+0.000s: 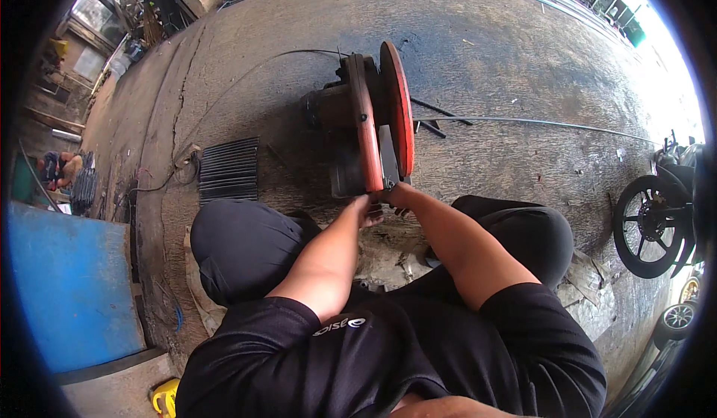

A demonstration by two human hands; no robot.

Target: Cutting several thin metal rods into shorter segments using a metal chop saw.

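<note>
A cut-off saw (367, 130) with a red arm and a large orange-red guard (403, 112) stands on the floor before my knees. My left hand (367, 210) is at the near end of the saw, just under the red arm's tip, its fingers curled inward. Close beside it, my right hand (400, 195) bends its fingers around the same near end. Whatever lies between the fingers is too small and covered to make out. From the saw's right side a long thin metal rod (538, 122) stretches away across the floor.
Cut dark rods (228, 171) lie in a neat row left of the saw. Short dark bars (442, 112) rest at its right. A cable (246, 70) curves over the floor. A blue panel (75, 283) stands at left, a motorcycle wheel (644, 226) at right. Another person (63, 168) is far left.
</note>
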